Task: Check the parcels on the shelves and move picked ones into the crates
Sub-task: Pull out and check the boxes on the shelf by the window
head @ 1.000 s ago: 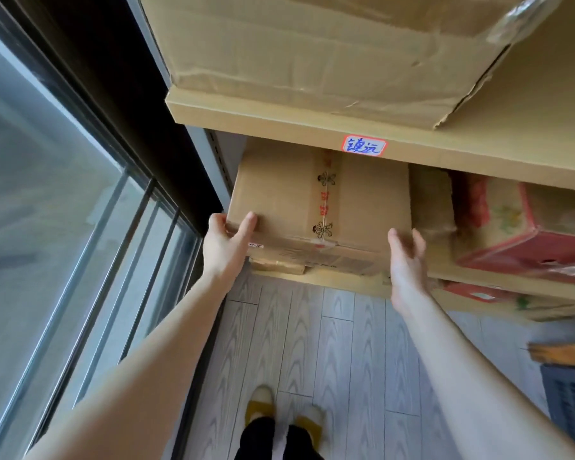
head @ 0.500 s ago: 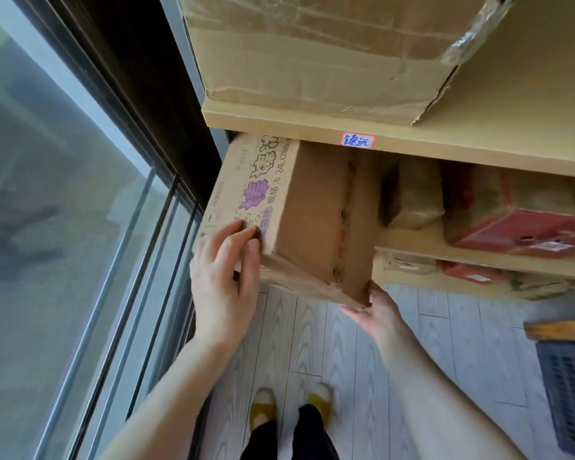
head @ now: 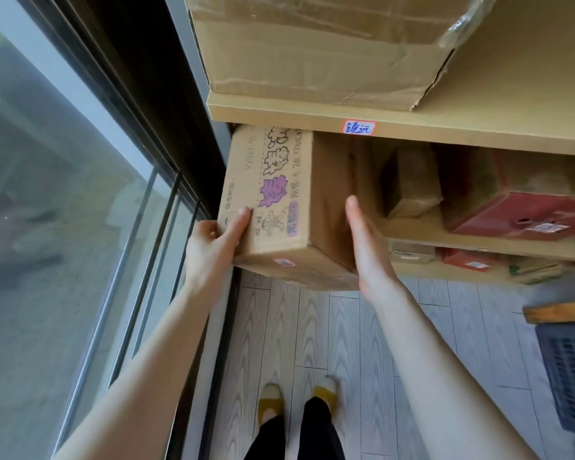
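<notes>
Left hand [head: 213, 247] grips the printed carton [head: 279, 207]; right hand [head: 365, 247] lies flat, open, against its side

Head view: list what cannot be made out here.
- Printed box: underside hidden; small pink sticker too small to read.
- Right hand: palm side hidden, contact with box unclear.
- Dark crate: cut off by the right edge.
- Red parcel: label blurred.
- Top carton: cut off by the top edge.

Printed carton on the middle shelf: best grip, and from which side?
Clamp the printed carton across its two opposite side faces near the front end, coming from the aisle. That end overhangs the shelf, tipped down; the left hand and right hand already flank it.
</notes>
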Available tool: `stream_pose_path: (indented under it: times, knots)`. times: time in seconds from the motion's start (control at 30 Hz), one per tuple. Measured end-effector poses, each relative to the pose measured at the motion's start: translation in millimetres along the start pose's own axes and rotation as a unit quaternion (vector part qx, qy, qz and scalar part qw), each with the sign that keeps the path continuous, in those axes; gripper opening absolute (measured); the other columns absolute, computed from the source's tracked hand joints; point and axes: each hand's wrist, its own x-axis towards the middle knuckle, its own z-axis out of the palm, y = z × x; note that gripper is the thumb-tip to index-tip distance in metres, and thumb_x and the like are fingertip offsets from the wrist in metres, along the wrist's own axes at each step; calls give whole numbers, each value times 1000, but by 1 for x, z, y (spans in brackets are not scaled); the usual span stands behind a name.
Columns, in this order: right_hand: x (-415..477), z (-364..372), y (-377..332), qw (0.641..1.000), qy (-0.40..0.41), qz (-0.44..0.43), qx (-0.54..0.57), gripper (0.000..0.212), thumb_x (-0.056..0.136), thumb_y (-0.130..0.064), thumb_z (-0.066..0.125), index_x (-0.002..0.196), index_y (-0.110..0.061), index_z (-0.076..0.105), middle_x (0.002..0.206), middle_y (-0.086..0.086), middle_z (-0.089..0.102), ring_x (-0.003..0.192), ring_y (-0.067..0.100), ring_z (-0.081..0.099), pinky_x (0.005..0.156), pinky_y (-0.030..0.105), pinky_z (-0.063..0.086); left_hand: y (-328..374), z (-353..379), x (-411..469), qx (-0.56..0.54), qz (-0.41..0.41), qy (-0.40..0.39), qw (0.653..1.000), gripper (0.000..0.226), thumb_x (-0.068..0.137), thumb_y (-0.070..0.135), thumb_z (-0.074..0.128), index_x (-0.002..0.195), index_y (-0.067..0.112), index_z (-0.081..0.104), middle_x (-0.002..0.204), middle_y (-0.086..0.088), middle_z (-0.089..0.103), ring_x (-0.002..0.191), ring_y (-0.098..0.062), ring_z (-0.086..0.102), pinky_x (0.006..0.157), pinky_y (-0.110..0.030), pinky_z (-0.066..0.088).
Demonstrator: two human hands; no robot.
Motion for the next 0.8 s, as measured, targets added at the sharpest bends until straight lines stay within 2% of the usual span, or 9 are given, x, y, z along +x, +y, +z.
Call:
stream_pose_path:
  times: [0.07,0.13,0.2,0.33,0.4,0.5,0.63,0.73,0.8]
  knots:
    - [-13,4,-8,997,-76,-19,30,76,70,-74,50,132,-31,49,134,-14,52,120,6,50,101,28,37,4,1,-16,6,38,26,999,39,68,54,72,76,24,48,78,8,58,67,0,57,55,-15,43]
    - [-25,0,-6,982,-165,6,91,69,71,-73,49,127,-33,53,124,-9,63,114,9,59,90,29,50,8,0,-34,11,86,58,995,38,67,50,74,76,27,45,76,11,55,62,8,55,52,-9,42]
    - [-35,-6,4,971,-202,45,119,58,75,-65,47,124,-35,55,119,-6,66,111,12,62,84,30,53,7,-2,-51,35,120,62,990,33,73,42,73,77,30,43,78,14,53,64,12,55,50,-5,42]
    - [-40,-14,22,971,-164,84,154,53,73,-55,56,118,-28,60,111,3,70,100,18,67,70,32,57,-3,1,-73,18,104,20,994,29,77,45,65,87,26,44,94,7,61,82,-5,62,62,-25,54]
    - [-40,-20,23,971,-145,92,166,53,71,-55,57,116,-27,62,106,4,72,93,18,69,61,28,56,-4,4,-77,-14,98,12,995,23,81,47,56,84,27,46,95,4,62,79,0,62,61,-19,53]
    - [-39,-38,26,972,-121,101,173,46,70,-57,56,105,-30,68,99,2,74,86,15,71,57,26,55,-6,9,-83,-31,122,-1,992,21,93,35,49,77,20,52,77,4,64,69,3,60,53,-11,47]
    - [-32,-68,16,980,-112,98,133,36,71,-57,55,92,-35,73,97,1,74,85,14,71,56,25,55,-7,19,-86,-3,164,-35,986,16,90,17,56,82,30,60,85,17,66,81,5,63,64,-6,47]
    - [-26,-80,11,982,-118,81,120,34,78,-54,55,104,-36,68,105,1,72,93,16,69,60,28,56,-7,30,-83,28,180,-49,982,22,92,21,52,98,42,55,98,24,57,96,9,56,76,-5,44]
    - [-25,-79,13,983,-115,82,118,38,84,-53,51,116,-35,62,111,2,70,97,17,68,63,29,56,-13,37,-82,25,144,-82,986,28,96,32,42,122,37,51,116,25,50,112,10,47,91,-6,38]
